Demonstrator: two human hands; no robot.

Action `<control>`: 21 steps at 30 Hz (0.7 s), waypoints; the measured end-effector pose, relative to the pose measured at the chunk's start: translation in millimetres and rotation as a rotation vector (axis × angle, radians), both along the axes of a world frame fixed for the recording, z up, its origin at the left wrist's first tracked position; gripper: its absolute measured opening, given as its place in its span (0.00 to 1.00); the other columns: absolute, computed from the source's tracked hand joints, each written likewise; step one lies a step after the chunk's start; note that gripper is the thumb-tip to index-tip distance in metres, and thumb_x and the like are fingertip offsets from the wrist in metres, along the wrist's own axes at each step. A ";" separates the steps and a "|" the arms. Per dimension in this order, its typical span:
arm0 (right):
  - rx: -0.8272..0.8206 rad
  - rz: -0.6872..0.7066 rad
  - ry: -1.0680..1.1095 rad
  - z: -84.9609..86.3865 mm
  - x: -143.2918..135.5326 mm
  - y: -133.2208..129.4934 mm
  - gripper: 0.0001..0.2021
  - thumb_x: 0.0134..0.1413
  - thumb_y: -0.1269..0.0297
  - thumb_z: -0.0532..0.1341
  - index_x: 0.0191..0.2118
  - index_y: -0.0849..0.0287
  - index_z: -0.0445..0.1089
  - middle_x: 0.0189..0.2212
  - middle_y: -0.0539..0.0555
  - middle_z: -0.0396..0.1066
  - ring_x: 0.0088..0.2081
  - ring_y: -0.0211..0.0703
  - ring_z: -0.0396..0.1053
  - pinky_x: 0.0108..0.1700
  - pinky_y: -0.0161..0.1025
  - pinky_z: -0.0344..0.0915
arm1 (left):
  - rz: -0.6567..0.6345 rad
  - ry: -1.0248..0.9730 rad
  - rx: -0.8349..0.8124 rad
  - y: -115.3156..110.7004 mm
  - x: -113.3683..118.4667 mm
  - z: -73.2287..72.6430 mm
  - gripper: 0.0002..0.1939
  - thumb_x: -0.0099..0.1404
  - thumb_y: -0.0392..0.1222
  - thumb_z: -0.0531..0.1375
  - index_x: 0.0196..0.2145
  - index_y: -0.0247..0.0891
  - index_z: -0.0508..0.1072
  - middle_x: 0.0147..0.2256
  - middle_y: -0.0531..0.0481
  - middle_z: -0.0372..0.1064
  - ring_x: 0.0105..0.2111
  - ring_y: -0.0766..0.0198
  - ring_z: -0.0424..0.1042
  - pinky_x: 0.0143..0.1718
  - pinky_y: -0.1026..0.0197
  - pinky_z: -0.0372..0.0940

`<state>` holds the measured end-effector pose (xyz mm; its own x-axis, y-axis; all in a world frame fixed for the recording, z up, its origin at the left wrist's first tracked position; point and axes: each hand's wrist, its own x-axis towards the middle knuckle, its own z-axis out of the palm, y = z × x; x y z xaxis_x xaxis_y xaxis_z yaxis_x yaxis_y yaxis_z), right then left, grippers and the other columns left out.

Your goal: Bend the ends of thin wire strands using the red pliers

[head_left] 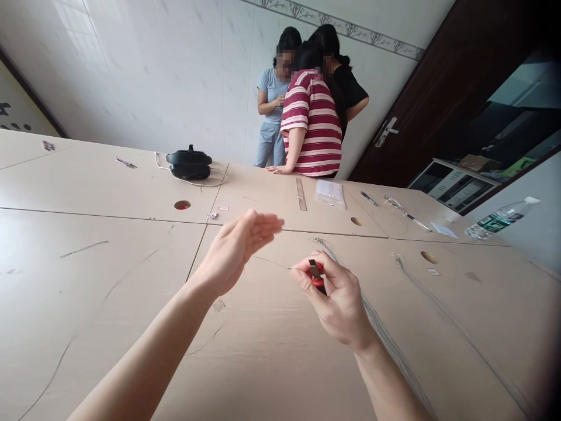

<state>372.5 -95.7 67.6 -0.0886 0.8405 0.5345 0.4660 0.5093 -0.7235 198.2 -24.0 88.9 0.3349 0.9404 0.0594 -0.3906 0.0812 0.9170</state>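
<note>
My right hand [335,295] is closed around small red-handled pliers [315,272], whose dark metal head points up. Between its thumb and fingertip it also pinches the end of a thin dark cord [272,261], which runs left toward my other hand. My left hand [243,251] is raised over the table, its fingers stretched out side by side, with nothing visible in it. Behind and under my right hand lies a bundle of grey cords [381,321] with small metal clasps [318,240] at its far end.
The pale table [109,351] has seams and round cable holes. Another cord bundle [456,321] lies right. Farther back are a black device [189,164] with a white cable, a ruler [301,194], plastic bags [331,194], pens and a water bottle [499,219]. Several people [313,123] stand beyond.
</note>
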 end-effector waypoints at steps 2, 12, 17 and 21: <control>0.012 -0.002 0.003 1.4 -0.2 -0.5 0.07 0.61 0.71 0.59 0.31 0.55 0.64 0.25 0.46 0.59 0.29 0.36 0.59 0.32 0.35 0.58 | -0.178 0.148 0.024 -3.2 -0.5 -1.7 0.19 0.70 0.52 0.55 0.40 0.32 0.77 0.45 0.39 0.77 0.49 0.53 0.74 0.57 0.51 0.64; 0.046 -0.048 0.031 1.9 8.5 -2.5 0.05 0.62 0.70 0.60 0.33 0.55 0.66 0.26 0.45 0.62 0.27 0.34 0.58 0.31 0.34 0.57 | -0.720 0.391 -0.006 -9.2 -8.8 5.5 0.26 0.71 0.59 0.49 0.34 0.33 0.73 0.31 0.40 0.78 0.29 0.58 0.78 0.34 0.57 0.71; 0.059 -0.070 0.072 2.1 8.7 -1.7 0.06 0.62 0.69 0.60 0.32 0.55 0.65 0.25 0.44 0.60 0.26 0.33 0.56 0.31 0.33 0.56 | -0.921 0.363 -0.015 -8.4 -13.4 4.4 0.27 0.73 0.56 0.48 0.35 0.32 0.75 0.34 0.37 0.79 0.31 0.58 0.79 0.37 0.58 0.72; 0.057 -0.070 0.087 1.6 8.6 -1.0 0.06 0.62 0.69 0.60 0.32 0.55 0.65 0.24 0.44 0.58 0.26 0.33 0.54 0.30 0.33 0.55 | -1.033 0.353 -0.037 -7.8 -18.4 -4.6 0.25 0.73 0.55 0.48 0.36 0.33 0.76 0.34 0.37 0.80 0.32 0.59 0.80 0.33 0.62 0.72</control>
<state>381.0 -96.7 69.2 0.0179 0.8113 0.5844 0.4385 0.5189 -0.7338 179.8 -31.8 84.3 0.9565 0.1945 -0.2176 0.1665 0.2486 0.9542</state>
